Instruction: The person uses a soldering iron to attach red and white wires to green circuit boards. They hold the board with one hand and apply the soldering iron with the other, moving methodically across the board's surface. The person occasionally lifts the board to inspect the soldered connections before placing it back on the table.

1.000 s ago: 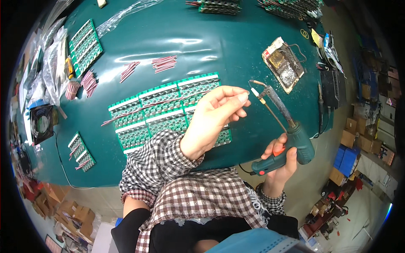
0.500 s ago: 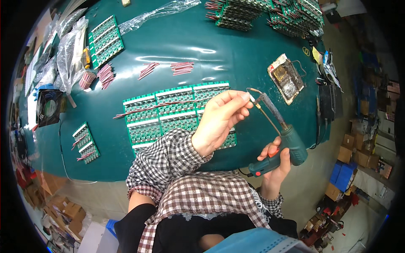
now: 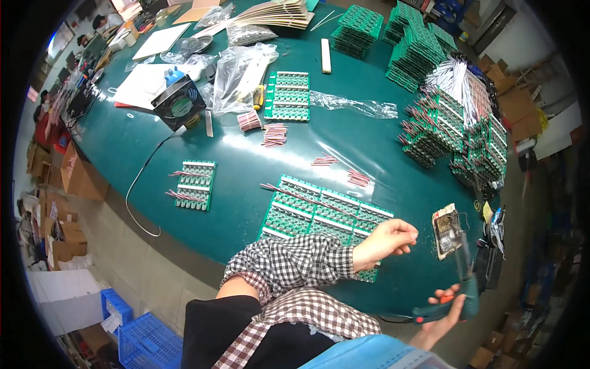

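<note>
My right hand (image 3: pixel 447 312) is wrapped round the handle of a dark green soldering gun (image 3: pixel 470 297) with a red trigger. The gun's barrel is blurred and points up over a scorched, box-like tray (image 3: pixel 444 245) with dark and silvery residue. My left hand (image 3: pixel 386 242) is closed in a pinch, apart from the gun; whatever its fingertips hold is too small to make out. Beneath my left forearm lies a block of green circuit boards (image 3: pixel 289 209), partly hidden by the sleeve. A line of red and black wires (image 3: pixel 295 193) lies across these boards.
Small bundles of cut wires (image 3: pixel 358 178) lie beyond the boards. A smaller wired board (image 3: pixel 196 184) is on the left, with a black fan (image 3: pixel 179 106) and its cable behind. Tall stacks of circuit boards (image 3: pixel 410 61) and wired boards (image 3: pixel 433 126) stand at the far right.
My left hand has come away from the soldering gun's tip. The gun has swung over toward the scorched tray in my right hand. The view has turned, showing more of the table's left and far side.
</note>
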Tool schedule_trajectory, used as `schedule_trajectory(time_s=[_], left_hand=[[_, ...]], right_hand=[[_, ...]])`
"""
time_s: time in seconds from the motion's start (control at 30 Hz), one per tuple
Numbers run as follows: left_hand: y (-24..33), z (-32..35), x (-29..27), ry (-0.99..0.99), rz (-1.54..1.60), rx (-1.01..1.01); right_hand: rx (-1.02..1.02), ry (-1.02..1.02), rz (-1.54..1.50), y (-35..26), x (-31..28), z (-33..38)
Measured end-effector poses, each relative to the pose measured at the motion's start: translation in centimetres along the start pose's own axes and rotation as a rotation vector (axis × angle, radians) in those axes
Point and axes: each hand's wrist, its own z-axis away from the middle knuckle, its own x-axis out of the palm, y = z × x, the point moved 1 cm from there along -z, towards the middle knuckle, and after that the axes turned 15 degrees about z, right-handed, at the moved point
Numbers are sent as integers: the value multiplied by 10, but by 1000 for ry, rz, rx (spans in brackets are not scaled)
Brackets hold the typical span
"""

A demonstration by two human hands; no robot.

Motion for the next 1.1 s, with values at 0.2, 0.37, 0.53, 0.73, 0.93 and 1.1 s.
schedule_trajectory(time_s=[0.2, 0.37, 0.53, 0.73, 0.93, 1.1], left_hand=[[28, 7, -21, 7, -823, 617], [37, 11, -35, 30, -1288, 687], [37, 11, -27, 38, -1493, 605], [30, -11, -25, 37, -1609, 598], [21, -26, -33, 17, -1612, 532], [19, -32, -30, 48, -1590, 529]], right_hand=[[-90, 22, 1, -47, -54, -46], [-166, -201, -84, -59, -69, -56], [31, -238, -138, -13, -38, -47], [153, -278, -225, 23, -16, -39], [237, -274, -118, 25, -11, -34], [246, -282, -52, 30, -5, -35]])
